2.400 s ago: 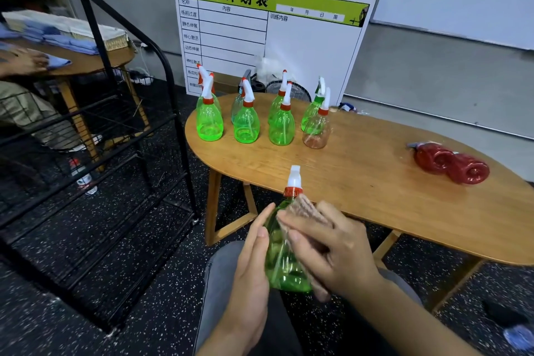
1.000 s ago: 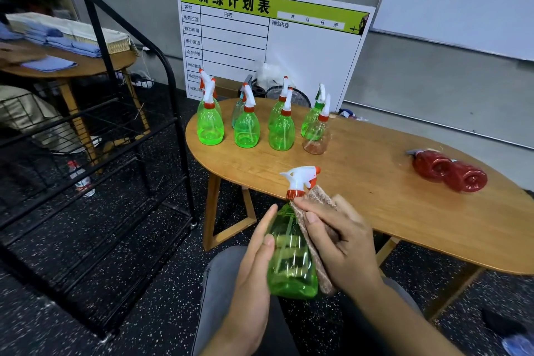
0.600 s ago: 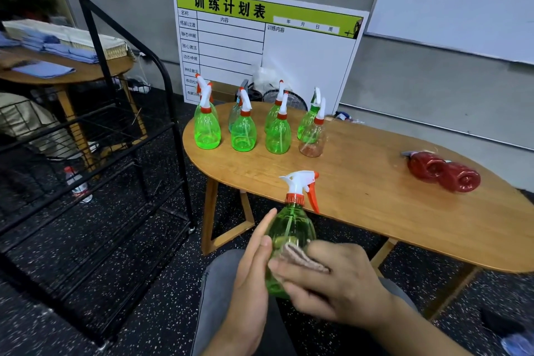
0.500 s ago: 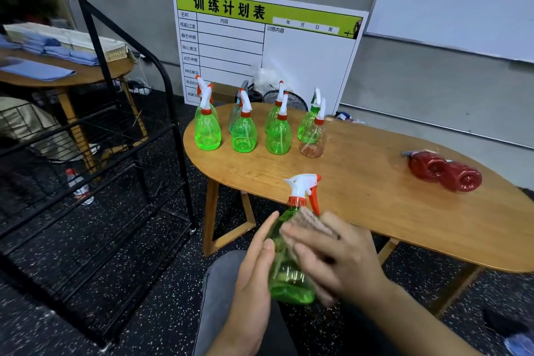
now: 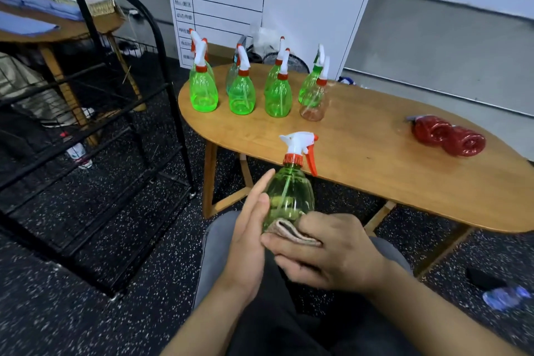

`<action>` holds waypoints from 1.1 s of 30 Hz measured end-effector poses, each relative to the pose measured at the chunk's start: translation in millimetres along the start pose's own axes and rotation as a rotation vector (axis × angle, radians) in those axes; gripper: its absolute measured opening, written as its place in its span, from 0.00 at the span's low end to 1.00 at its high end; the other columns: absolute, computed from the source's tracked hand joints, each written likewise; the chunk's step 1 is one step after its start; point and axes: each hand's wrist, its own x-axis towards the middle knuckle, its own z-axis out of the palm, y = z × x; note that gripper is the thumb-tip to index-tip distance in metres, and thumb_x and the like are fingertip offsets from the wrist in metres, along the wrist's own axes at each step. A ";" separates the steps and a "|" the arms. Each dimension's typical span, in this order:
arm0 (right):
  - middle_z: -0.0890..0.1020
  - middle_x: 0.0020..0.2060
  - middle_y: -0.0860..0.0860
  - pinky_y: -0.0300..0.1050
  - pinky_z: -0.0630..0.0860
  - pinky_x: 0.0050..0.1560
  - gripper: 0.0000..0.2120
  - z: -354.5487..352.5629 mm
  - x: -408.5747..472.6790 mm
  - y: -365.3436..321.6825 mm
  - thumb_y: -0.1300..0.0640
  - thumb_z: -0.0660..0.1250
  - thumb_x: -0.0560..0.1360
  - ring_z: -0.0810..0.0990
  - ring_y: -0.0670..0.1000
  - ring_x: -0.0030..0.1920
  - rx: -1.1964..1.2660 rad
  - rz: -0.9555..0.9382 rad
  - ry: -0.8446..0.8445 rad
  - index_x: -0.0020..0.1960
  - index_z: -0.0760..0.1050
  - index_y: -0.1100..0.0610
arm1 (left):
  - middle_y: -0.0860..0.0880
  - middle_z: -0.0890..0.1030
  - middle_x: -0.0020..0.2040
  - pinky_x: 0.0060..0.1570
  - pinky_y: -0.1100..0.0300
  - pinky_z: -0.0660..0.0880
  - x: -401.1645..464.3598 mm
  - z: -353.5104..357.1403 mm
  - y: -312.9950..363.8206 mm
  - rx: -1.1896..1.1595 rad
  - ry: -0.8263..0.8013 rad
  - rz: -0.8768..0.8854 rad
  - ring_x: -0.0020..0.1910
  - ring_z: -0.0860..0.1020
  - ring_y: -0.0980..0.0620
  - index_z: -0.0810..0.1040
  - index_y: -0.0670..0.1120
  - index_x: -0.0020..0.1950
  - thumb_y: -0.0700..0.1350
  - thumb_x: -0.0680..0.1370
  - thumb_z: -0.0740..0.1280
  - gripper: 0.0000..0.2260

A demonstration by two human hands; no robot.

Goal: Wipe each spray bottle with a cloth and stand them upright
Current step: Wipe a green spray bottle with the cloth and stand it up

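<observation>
— The left hand (image 5: 248, 228): we record it with fingers straight and pressed together, flat against the left side of the green spray bottle (image 5: 289, 196). Do we agree?

— We do. The bottle is upright above the person's lap, in front of the counter (image 5: 375, 170) and not resting on it; white head and orange trigger at the top.

— And to its right?

— The right hand (image 5: 326, 254) has its fingers curled over a folded beige cloth (image 5: 289, 233), pressing it to the bottle's lower part.

— We turn to the counter, left to right.

— At the left end we note standing spray bottles (image 5: 260, 87), mostly green, in two close rows; the front row ends with a clear brownish bottle (image 5: 313, 101). Well apart, towards the right end, two red bottles (image 5: 449, 136) lie on their sides, touching.

— Beyond the counter?

— A black metal rack (image 5: 115, 130) stands on the floor to its left.
</observation>
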 end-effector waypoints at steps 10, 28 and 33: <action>0.72 0.41 0.42 0.40 0.70 0.31 0.14 7.9 20.9 42.0 0.47 0.65 0.82 0.72 0.44 0.35 0.158 0.627 0.255 0.64 0.84 0.47 | 0.53 0.83 0.68 0.63 0.57 0.79 -2.2 4.2 0.7 0.079 0.016 0.033 0.69 0.80 0.53 0.75 0.56 0.75 0.53 0.83 0.61 0.20; 0.76 0.41 0.49 0.35 0.71 0.31 0.15 9.4 6.2 1.3 0.51 0.71 0.79 0.73 0.45 0.34 0.246 0.447 0.245 0.65 0.82 0.46 | 0.47 0.80 0.72 0.73 0.37 0.71 -5.4 1.1 8.7 0.078 0.006 0.031 0.72 0.77 0.44 0.71 0.59 0.78 0.62 0.81 0.68 0.26; 0.79 0.47 0.41 0.46 0.78 0.46 0.14 -0.1 18.7 22.5 0.46 0.68 0.80 0.79 0.50 0.46 0.498 0.864 0.388 0.64 0.83 0.40 | 0.47 0.81 0.70 0.64 0.40 0.79 -5.6 0.7 8.9 0.011 -0.040 0.030 0.69 0.80 0.40 0.69 0.59 0.78 0.52 0.77 0.71 0.29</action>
